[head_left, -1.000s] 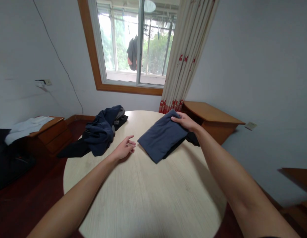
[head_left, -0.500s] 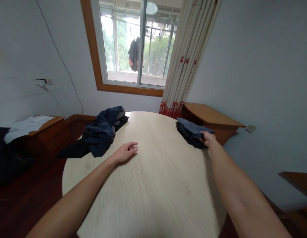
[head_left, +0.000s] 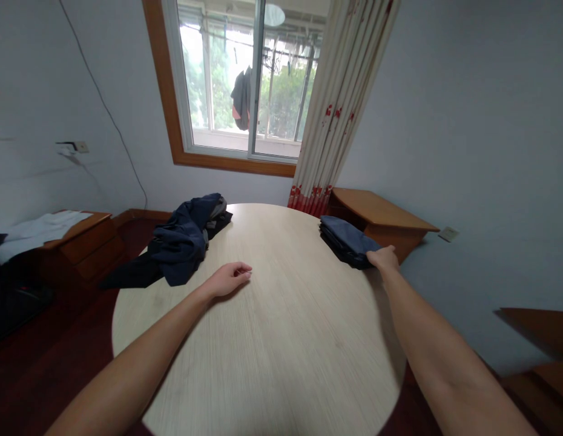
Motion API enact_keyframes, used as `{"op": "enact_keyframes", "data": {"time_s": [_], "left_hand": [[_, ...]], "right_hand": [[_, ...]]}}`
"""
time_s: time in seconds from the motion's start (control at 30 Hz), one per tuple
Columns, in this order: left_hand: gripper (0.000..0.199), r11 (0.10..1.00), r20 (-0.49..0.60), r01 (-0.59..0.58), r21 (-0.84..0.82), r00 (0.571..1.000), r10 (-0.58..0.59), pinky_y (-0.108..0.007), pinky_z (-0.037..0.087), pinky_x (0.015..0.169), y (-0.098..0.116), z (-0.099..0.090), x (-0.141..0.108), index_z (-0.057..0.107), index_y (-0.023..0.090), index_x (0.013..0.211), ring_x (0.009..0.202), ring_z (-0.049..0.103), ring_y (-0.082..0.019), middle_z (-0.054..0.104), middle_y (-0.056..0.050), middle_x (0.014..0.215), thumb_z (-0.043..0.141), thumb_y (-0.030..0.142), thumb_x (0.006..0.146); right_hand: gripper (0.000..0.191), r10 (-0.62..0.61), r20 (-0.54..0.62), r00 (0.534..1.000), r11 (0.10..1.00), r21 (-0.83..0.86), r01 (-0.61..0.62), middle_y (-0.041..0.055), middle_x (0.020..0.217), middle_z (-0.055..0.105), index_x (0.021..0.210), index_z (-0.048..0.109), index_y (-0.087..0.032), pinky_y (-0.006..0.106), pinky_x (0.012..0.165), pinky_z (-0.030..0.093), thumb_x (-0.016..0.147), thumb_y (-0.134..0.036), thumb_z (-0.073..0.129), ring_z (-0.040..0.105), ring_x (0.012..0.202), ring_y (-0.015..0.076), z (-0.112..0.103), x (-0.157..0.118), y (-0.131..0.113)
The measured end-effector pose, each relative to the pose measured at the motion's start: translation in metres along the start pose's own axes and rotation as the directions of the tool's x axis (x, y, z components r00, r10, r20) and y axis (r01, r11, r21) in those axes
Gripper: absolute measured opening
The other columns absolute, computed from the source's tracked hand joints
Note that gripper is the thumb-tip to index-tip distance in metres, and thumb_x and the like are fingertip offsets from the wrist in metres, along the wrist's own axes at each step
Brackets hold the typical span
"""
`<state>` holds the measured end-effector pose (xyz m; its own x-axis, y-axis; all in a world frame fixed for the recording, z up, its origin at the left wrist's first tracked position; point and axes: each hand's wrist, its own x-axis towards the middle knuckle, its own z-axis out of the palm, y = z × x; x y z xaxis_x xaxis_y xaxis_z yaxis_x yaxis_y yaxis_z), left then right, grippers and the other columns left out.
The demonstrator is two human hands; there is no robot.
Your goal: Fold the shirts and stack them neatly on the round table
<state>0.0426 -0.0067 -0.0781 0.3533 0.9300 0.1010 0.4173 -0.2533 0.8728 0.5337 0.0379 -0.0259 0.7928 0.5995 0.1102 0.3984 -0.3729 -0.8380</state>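
Observation:
My left hand (head_left: 227, 279) rests on the pale round table (head_left: 281, 339), its fingers loosely curled, the thumb a little apart and nothing held. My right hand (head_left: 384, 259) is at the near right corner of a stack of folded dark clothes (head_left: 347, 239). Its thumb side touches the stack's edge, while its fingers stick out to the right, apart from the cloth. The top piece of the stack is dark blue, with black layers under it. Beyond my left hand lies a crumpled heap of dark blue and black clothes (head_left: 184, 236), part of it hanging over the table's left edge.
Behind the stack stands a brown wooden cabinet (head_left: 376, 209) against the right wall. A low wooden drawer unit (head_left: 91, 248) with white cloth (head_left: 40, 233) on it is at the left. The window (head_left: 245, 91) and a patterned curtain (head_left: 333, 115) are straight ahead.
My right hand has loosened from the top folded piece, its fingers shifting outward to the right. The blue piece now lies flatter and squarer on the stack. My left hand stays in place.

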Motion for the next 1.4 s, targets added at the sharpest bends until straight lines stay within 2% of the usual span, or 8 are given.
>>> {"op": "enact_keyframes", "data": {"time_s": [0.13, 0.3, 0.53, 0.8, 1.0, 1.13, 1.3, 1.4], "left_hand": [[0.039, 0.958, -0.049, -0.016, 0.286, 0.998, 0.032, -0.034, 0.049, 0.076, 0.029, 0.000, 0.000, 0.076, 0.016, 0.101, 0.082, 0.068, -0.025, 0.076, -0.011, 0.092, 0.054, 0.046, 0.090], [0.047, 0.778, -0.016, -0.072, 0.624, 0.994, 0.105, -0.035, 0.047, 0.080, 0.067, -0.004, 0.014, 0.077, 0.018, 0.093, 0.095, 0.068, -0.028, 0.077, -0.012, 0.100, 0.036, 0.039, 0.097], [0.043, 0.825, -0.141, -0.112, 0.554, 0.964, 0.225, -0.033, 0.046, 0.070, 0.047, -0.013, 0.008, 0.075, 0.020, 0.078, 0.081, 0.068, -0.024, 0.077, -0.008, 0.084, 0.036, 0.031, 0.091], [0.034, 0.670, -0.436, -0.347, 0.656, 0.550, 0.712, -0.036, 0.049, 0.070, 0.040, -0.028, -0.008, 0.068, 0.021, 0.064, 0.068, 0.065, -0.022, 0.070, -0.007, 0.068, 0.045, 0.031, 0.088], [0.022, 0.691, -0.600, 0.092, 0.717, 0.587, 0.544, -0.053, 0.029, 0.115, 0.041, -0.055, -0.010, 0.073, 0.022, 0.100, 0.117, 0.060, -0.029, 0.072, -0.009, 0.119, 0.054, 0.027, 0.089], [0.056, 0.671, -0.705, 0.410, 0.618, 0.666, 0.243, -0.062, 0.018, 0.120, 0.024, -0.075, -0.012, 0.060, 0.017, 0.134, 0.140, 0.040, -0.039, 0.048, -0.019, 0.153, 0.067, 0.040, 0.084], [0.036, 0.615, -0.649, 0.525, 0.589, 0.761, -0.029, -0.053, 0.043, 0.106, 0.002, -0.086, -0.010, 0.068, 0.020, 0.119, 0.135, 0.047, -0.037, 0.060, -0.018, 0.139, 0.064, 0.035, 0.086], [0.023, 0.650, -0.684, 0.542, 0.533, 0.728, -0.046, -0.047, 0.051, 0.095, 0.005, -0.089, -0.009, 0.071, 0.020, 0.103, 0.118, 0.062, -0.036, 0.070, -0.017, 0.119, 0.055, 0.031, 0.092]], "right_hand": [[0.058, -0.423, 0.032, 0.906, 0.771, -0.512, 0.378, 0.0256, 0.135, 0.054, 0.139, 0.052, -0.011, 0.048, 0.102, 0.044, 0.083, -0.019, 0.063, 0.057, 0.123, 0.0369, 0.016, -0.044, -0.024], [0.028, -0.491, 0.539, 0.684, 0.608, -0.350, 0.712, 0.0115, 0.107, 0.073, 0.112, 0.072, -0.018, 0.029, 0.081, 0.046, 0.089, -0.026, 0.058, 0.067, 0.098, 0.0239, 0.061, -0.116, -0.056], [0.022, -0.585, 0.559, 0.587, 0.623, -0.154, 0.767, 0.0067, 0.090, 0.076, 0.093, 0.077, -0.020, 0.027, 0.067, 0.040, 0.090, -0.029, 0.057, 0.065, 0.081, 0.0194, 0.096, -0.168, -0.037], [0.021, -0.648, 0.581, 0.493, 0.668, 0.122, 0.734, 0.0047, 0.078, 0.073, 0.083, 0.076, -0.017, 0.027, 0.067, 0.043, 0.084, -0.032, 0.061, 0.063, 0.072, 0.0178, 0.102, -0.151, -0.011], [0.024, -0.664, 0.601, 0.445, 0.663, 0.198, 0.722, 0.0045, 0.076, 0.072, 0.082, 0.076, -0.017, 0.028, 0.064, 0.043, 0.083, -0.036, 0.060, 0.061, 0.069, 0.0179, 0.102, -0.148, -0.006], [0.026, -0.668, 0.601, 0.439, 0.655, 0.193, 0.731, 0.0049, 0.078, 0.073, 0.084, 0.076, -0.018, 0.028, 0.064, 0.044, 0.083, -0.038, 0.060, 0.062, 0.070, 0.0182, 0.104, -0.147, -0.005], [0.025, -0.663, 0.609, 0.434, 0.648, 0.178, 0.740, 0.0049, 0.080, 0.074, 0.085, 0.076, -0.018, 0.028, 0.065, 0.043, 0.083, -0.038, 0.060, 0.062, 0.071, 0.0183, 0.105, -0.146, -0.005], [0.024, -0.660, 0.617, 0.428, 0.649, 0.182, 0.739, 0.0047, 0.081, 0.074, 0.085, 0.076, -0.018, 0.028, 0.067, 0.044, 0.084, -0.036, 0.060, 0.063, 0.072, 0.0184, 0.103, -0.146, -0.006]]}}
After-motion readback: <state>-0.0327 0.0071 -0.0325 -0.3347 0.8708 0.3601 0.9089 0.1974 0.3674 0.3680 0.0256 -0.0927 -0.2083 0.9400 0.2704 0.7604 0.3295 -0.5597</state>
